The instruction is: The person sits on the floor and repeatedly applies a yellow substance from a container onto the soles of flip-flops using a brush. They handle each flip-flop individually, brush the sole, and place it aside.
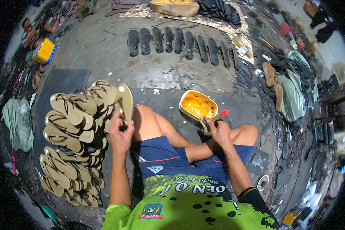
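On the left, my left hand (pixel 120 132) is closed on a tan flip-flop (pixel 125 97) with dark straps, held up beside the stacks. Rows of similar tan flip-flops (pixel 67 140) lie piled left of that arm. My right hand (pixel 220 132) is closed at the near right edge of a pale tub (pixel 181 109) that holds glossy orange-yellow paste (pixel 197 105). A thin tool with a red end (pixel 224 113) sticks out by its fingers; its working end cannot be made out. The fingers partly hide it.
Several dark soles (pixel 168 40) stand in a row across the floor ahead. Beyond them lies a round wooden block (pixel 174 7). A yellow box (pixel 45 51) is at far left, pale green sacks (pixel 293 96) at right. Dark scraps litter the right side.
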